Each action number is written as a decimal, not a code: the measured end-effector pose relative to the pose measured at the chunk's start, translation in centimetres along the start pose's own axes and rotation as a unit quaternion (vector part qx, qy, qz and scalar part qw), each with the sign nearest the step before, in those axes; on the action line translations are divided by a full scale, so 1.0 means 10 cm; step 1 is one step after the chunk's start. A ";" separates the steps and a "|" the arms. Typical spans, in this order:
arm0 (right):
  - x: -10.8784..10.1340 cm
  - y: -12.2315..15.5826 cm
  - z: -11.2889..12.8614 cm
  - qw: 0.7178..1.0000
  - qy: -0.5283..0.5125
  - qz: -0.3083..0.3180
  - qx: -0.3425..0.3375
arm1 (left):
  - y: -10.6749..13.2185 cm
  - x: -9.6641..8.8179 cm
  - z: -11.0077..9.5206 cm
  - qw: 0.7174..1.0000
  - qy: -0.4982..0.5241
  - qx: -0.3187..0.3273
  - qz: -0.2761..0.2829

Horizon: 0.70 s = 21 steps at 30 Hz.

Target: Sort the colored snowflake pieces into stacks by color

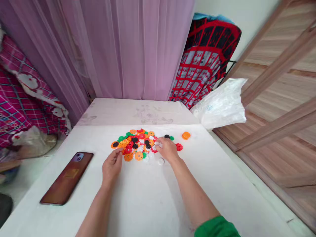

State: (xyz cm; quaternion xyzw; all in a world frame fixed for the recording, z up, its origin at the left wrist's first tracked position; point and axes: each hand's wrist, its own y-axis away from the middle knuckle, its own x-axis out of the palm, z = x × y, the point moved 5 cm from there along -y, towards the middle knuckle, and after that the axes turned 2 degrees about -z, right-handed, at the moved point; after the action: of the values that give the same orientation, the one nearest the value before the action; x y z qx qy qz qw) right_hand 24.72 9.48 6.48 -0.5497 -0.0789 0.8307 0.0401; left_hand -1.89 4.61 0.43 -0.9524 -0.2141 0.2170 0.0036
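A pile of small flower-shaped discs [139, 155] in orange, red, green, black and white lies in the middle of the white table. At its left front edge is my left hand [113, 164], with thumb and fingers drawn together; whatever they hold, if anything, is hidden. On the pile's right side, my right hand [167, 149] pinches a white flower-shaped disc [158, 144] between thumb and fingertips. Just below that hand rests a small stack of white discs [161, 161]. A red disc [179, 147] and a few orange discs [186, 135] sit to its right.
A brown phone [67, 177] lies face down at the left of the table [148, 204]. At the far right edge stands a white plastic bag [222, 103]. Purple curtains [143, 49] hang behind the table, and a wooden door [281, 98] is on the right.
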 end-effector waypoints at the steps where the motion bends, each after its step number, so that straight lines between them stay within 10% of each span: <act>1: -0.01 0.10 -0.06 1.000 -0.011 -0.006 -0.003 | 0.00 0.00 0.00 1.000 0.001 0.001 0.001; 9: 0.05 0.73 -0.30 0.998 -0.062 -0.012 -0.030 | -0.01 -0.02 -0.07 1.000 -0.007 0.019 -0.008; 21: 0.07 0.78 -0.19 0.996 -0.053 0.007 -0.066 | -0.01 -0.03 -0.08 1.000 -0.015 0.019 -0.010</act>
State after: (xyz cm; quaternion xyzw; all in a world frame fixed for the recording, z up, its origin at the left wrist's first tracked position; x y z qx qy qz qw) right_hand 26.39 2.08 3.76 -0.5071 -0.1316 0.8518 -0.0066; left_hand -1.85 4.65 1.28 -0.9466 -0.2195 0.2354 0.0203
